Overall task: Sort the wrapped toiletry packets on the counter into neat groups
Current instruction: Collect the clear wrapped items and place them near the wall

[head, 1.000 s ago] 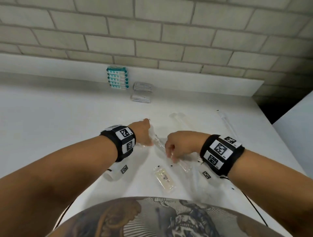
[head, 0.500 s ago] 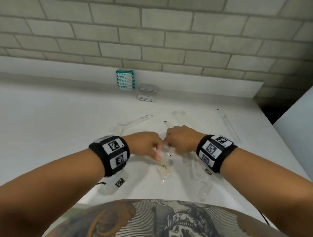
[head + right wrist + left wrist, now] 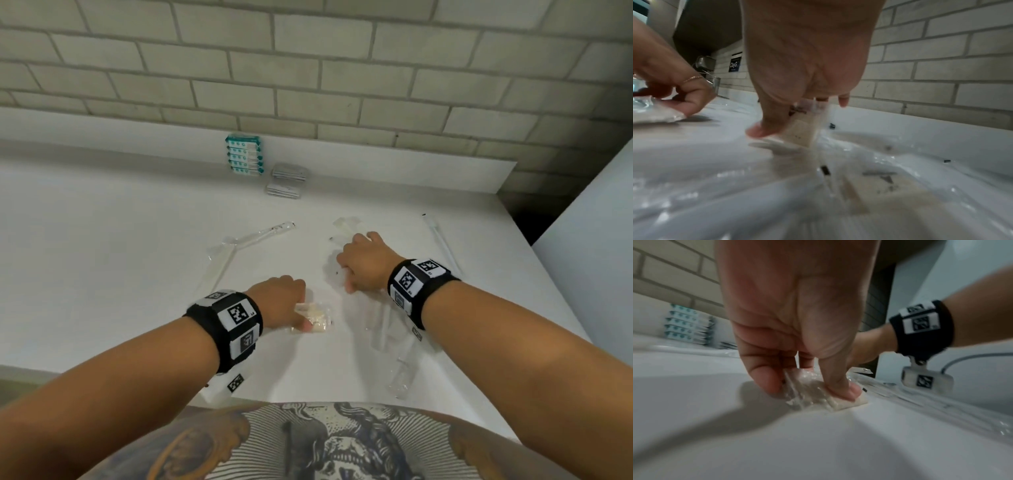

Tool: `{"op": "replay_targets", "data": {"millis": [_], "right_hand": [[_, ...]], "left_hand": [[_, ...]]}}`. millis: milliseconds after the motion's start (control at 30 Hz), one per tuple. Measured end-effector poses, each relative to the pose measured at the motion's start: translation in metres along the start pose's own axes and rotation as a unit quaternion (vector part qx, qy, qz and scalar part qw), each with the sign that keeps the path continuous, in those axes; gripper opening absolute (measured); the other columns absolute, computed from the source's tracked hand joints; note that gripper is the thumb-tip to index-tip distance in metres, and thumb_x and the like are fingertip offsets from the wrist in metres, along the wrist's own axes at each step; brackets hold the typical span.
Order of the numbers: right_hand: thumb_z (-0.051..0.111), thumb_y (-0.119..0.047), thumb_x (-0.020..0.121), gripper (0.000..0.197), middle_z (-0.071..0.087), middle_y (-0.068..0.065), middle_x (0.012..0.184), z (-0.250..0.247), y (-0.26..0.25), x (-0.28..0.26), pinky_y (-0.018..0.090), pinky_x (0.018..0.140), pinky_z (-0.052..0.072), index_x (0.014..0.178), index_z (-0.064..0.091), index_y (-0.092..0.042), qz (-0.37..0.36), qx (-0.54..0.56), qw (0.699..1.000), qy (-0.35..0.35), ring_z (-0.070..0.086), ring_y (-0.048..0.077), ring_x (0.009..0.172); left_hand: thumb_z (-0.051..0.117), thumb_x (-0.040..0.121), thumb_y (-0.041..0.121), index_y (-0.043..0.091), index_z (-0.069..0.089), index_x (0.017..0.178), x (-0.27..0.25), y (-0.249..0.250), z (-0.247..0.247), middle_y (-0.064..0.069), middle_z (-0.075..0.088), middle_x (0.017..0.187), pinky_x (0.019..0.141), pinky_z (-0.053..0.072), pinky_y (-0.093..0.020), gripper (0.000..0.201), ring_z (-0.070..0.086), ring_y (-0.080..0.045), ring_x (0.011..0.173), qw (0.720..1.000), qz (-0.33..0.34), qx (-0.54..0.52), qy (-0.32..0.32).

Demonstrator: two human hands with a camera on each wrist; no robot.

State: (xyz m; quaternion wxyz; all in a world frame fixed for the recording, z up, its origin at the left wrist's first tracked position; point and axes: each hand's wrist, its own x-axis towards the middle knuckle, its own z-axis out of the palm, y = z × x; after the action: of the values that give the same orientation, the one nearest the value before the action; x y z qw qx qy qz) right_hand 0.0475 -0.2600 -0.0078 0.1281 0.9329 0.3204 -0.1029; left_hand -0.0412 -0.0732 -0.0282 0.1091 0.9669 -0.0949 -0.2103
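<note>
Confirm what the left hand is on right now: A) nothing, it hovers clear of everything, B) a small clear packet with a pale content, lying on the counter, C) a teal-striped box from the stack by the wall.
B: the left hand has thumb and fingertips down on the small clear packet, which lies flat on the counter.

Ahead of me a brick wall (image 3: 308, 68) of pale grey-beige blocks in running bond rises behind the white worktop (image 3: 102, 257), with a low white upstand (image 3: 411, 164) along the worktop's back edge. Off the worktop's right back corner lies a dark recess (image 3: 520, 219), and a plain white panel (image 3: 589, 257) stands past its right edge. Far down the wall, beyond the left end, hang a dark sign (image 3: 735, 64) and what may be a metal dispenser (image 3: 705, 62). The light is soft and even.
</note>
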Motion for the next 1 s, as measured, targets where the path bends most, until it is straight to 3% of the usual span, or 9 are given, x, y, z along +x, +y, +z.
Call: {"op": "replay_targets", "data": {"millis": [67, 167, 233, 367, 500, 600, 700, 800, 1000], "right_hand": [[0.063, -0.030, 0.082, 0.009, 0.053, -0.010, 0.084, -0.003, 0.005, -0.007, 0.037, 0.101, 0.028, 0.083, 0.056, -0.025, 0.010, 0.096, 0.993, 0.073, 0.045, 0.023, 0.108], [0.048, -0.018, 0.091, 0.006, 0.056, -0.008, 0.082, -0.016, 0.028, -0.025, 0.020, 0.061, 0.038, 0.092, 0.053, -0.022, 0.102, 0.331, 0.924, 0.163, 0.055, 0.019, 0.084], [0.045, -0.018, 0.093, 0.005, 0.055, -0.003, 0.083, -0.020, 0.052, -0.039, 0.024, 0.055, 0.043, 0.097, 0.049, -0.018, 0.143, 0.409, 0.881, 0.191, 0.055, 0.019, 0.072], [0.045, -0.014, 0.096, 0.025, 0.053, 0.007, 0.105, -0.015, 0.086, -0.069, 0.037, 0.058, 0.058, 0.121, 0.042, -0.018, 0.231, 0.475, 0.838, 0.135, 0.069, 0.028, 0.078], [0.047, -0.007, 0.096, 0.036, 0.057, 0.006, 0.096, 0.003, 0.094, -0.098, 0.033, 0.060, 0.054, 0.129, 0.042, -0.020, 0.283, 0.417, 0.863, 0.031, 0.062, 0.020, 0.071], [0.042, 0.000, 0.093, 0.044, 0.061, 0.015, 0.099, 0.017, 0.091, -0.111, 0.037, 0.068, 0.056, 0.134, 0.041, -0.016, 0.316, 0.346, 0.880, -0.075, 0.065, 0.026, 0.081], [0.041, -0.002, 0.093, 0.043, 0.060, 0.020, 0.109, 0.031, 0.085, -0.126, 0.044, 0.080, 0.058, 0.134, 0.036, -0.012, 0.313, 0.295, 0.891, -0.148, 0.063, 0.031, 0.087], [0.056, -0.015, 0.089, 0.041, 0.056, 0.003, 0.104, 0.043, 0.082, -0.141, 0.042, 0.077, 0.057, 0.127, 0.042, -0.022, 0.248, 0.274, 0.914, -0.169, 0.059, 0.023, 0.085], [0.073, -0.006, 0.073, 0.064, 0.040, 0.004, 0.118, 0.058, 0.073, -0.145, 0.033, 0.067, 0.047, 0.126, 0.044, -0.025, 0.174, 0.161, 0.962, -0.135, 0.053, 0.026, 0.094]], "left_hand": [[0.067, 0.076, 0.052, 0.020, 0.053, 0.106, 0.000, -0.001, -0.003, 0.001, 0.049, 0.103, 0.075, 0.042, -0.031, 0.046, 0.052, -0.019, 0.092, 1.000, -0.002, 0.023, -0.014], [0.061, 0.082, 0.054, 0.018, 0.050, 0.089, 0.002, -0.003, -0.006, -0.001, 0.051, 0.097, 0.075, 0.042, -0.032, 0.038, 0.054, -0.021, 0.088, 0.998, -0.002, 0.050, -0.037], [0.057, 0.085, 0.054, 0.019, 0.046, 0.085, 0.006, -0.001, -0.008, 0.000, 0.051, 0.094, 0.072, 0.040, -0.031, 0.037, 0.052, -0.020, 0.085, 1.000, -0.003, 0.023, -0.014], [0.056, 0.091, 0.042, 0.018, 0.042, 0.086, 0.018, 0.022, -0.017, 0.005, 0.052, 0.076, 0.056, 0.032, -0.026, 0.028, 0.047, -0.013, 0.068, 0.994, 0.001, -0.084, 0.065], [0.056, 0.087, 0.025, 0.025, 0.040, 0.093, 0.040, 0.059, -0.017, -0.003, 0.067, 0.089, 0.067, 0.050, -0.034, 0.017, 0.065, -0.021, 0.078, 0.975, 0.038, -0.210, 0.065], [0.053, 0.091, 0.024, 0.018, 0.044, 0.116, 0.058, 0.090, -0.011, -0.005, 0.061, 0.102, 0.063, 0.041, -0.029, 0.027, 0.057, -0.020, 0.080, 0.979, 0.055, -0.176, 0.085], [0.056, 0.091, 0.027, 0.010, 0.046, 0.121, 0.075, 0.117, -0.007, -0.006, 0.059, 0.110, 0.070, 0.038, -0.027, 0.036, 0.053, -0.019, 0.087, 0.979, 0.057, -0.158, 0.112], [0.056, 0.091, 0.025, 0.005, 0.045, 0.120, 0.095, 0.137, -0.002, -0.011, 0.057, 0.115, 0.074, 0.042, -0.029, 0.038, 0.058, -0.026, 0.098, 0.981, 0.049, -0.154, 0.105], [0.070, 0.080, 0.035, 0.004, 0.034, 0.128, 0.121, 0.156, 0.008, -0.016, 0.048, 0.124, 0.084, 0.049, -0.036, 0.068, 0.056, -0.032, 0.110, 0.990, 0.000, -0.116, 0.080]]}}
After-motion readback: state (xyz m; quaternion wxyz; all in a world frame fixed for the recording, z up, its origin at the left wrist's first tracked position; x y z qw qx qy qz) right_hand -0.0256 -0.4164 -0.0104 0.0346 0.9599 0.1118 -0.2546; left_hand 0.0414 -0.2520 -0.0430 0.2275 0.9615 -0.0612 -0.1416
